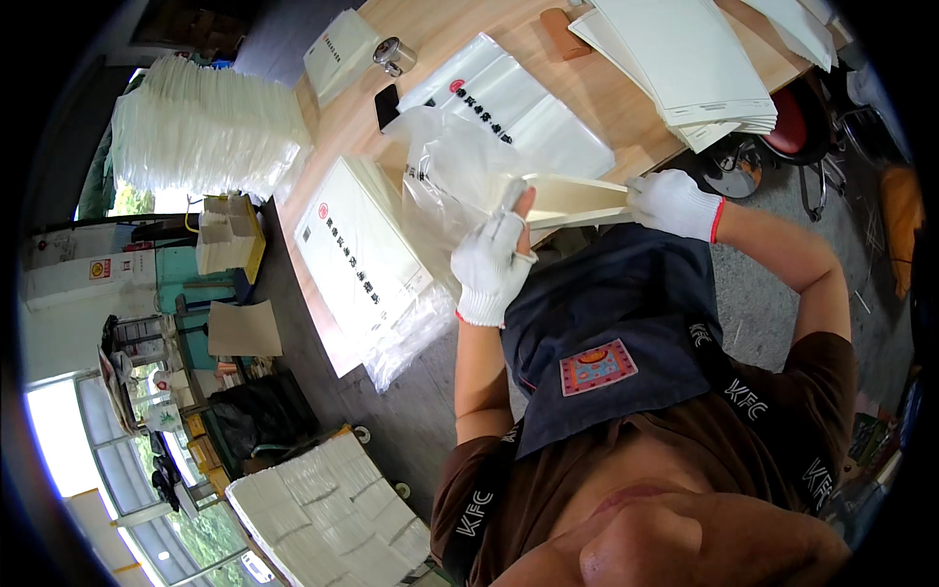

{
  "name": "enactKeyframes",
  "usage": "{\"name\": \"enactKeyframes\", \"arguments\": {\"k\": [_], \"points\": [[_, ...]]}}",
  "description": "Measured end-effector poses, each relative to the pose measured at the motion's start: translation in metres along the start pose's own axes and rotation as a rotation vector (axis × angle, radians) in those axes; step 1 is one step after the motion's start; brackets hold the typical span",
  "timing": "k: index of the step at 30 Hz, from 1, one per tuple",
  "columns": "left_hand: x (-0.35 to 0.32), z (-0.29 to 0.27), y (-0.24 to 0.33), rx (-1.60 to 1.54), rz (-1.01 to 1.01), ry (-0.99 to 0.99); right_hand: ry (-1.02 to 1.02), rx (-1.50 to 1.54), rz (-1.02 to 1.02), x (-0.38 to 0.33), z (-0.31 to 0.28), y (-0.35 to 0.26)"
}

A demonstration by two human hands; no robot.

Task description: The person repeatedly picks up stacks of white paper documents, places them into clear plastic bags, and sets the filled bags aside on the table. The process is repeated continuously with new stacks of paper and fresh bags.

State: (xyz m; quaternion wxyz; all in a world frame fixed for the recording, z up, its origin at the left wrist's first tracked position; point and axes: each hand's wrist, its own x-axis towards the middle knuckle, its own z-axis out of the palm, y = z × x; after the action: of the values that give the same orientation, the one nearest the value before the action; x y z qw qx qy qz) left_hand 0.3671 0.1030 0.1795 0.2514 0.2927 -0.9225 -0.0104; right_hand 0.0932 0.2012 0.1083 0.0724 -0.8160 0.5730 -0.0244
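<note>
In the head view, the right grip (675, 205), in a white glove with a red cuff edge, is clasped on the right end of a cream stack (577, 199) of flat sheets or boards; most of its fingers are hidden. The stack reaches leftward from there to the left grip (492, 269), held just above the apron (611, 279) and near the edge of the worktop (626, 122).

The left grip is gloved too, its thumb bare and pointing up. It sits where the stack's left end meets a crumpled clear plastic bag (452, 142), touching the film; how far its fingers are closed, and on which of the two, cannot be told. The bag spreads up and left from this grip.

Left of the left grip lies a bagged white pile (347, 249) with dark lettering and a red emblem. Beyond the grips is a flat batch of printed plastic bags (548, 122), with a black phone (387, 108) at its left end and a metal mug (394, 56) farther off. Above the right grip, well apart, are white boards (690, 64) beside a brown case (565, 34).
</note>
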Motion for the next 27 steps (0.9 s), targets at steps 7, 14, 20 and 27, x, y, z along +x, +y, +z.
{"name": "enactKeyframes", "arguments": {"k": [7,14,20,27], "points": [[-0.052,0.024,0.027,-0.367,0.187,-0.262,-0.056,0.199,-0.014,0.002,0.0,0.002],[-0.089,0.097,0.017,-0.734,0.084,0.1,-0.047,1.393,0.414,0.019,0.014,-0.001],[0.028,0.082,0.067,-0.624,-0.071,-0.055,0.033,0.22,0.119,0.075,0.08,-0.018],[0.016,0.118,0.006,-0.533,-0.314,-0.232,0.196,0.291,0.188,0.021,0.057,-0.069]]}}
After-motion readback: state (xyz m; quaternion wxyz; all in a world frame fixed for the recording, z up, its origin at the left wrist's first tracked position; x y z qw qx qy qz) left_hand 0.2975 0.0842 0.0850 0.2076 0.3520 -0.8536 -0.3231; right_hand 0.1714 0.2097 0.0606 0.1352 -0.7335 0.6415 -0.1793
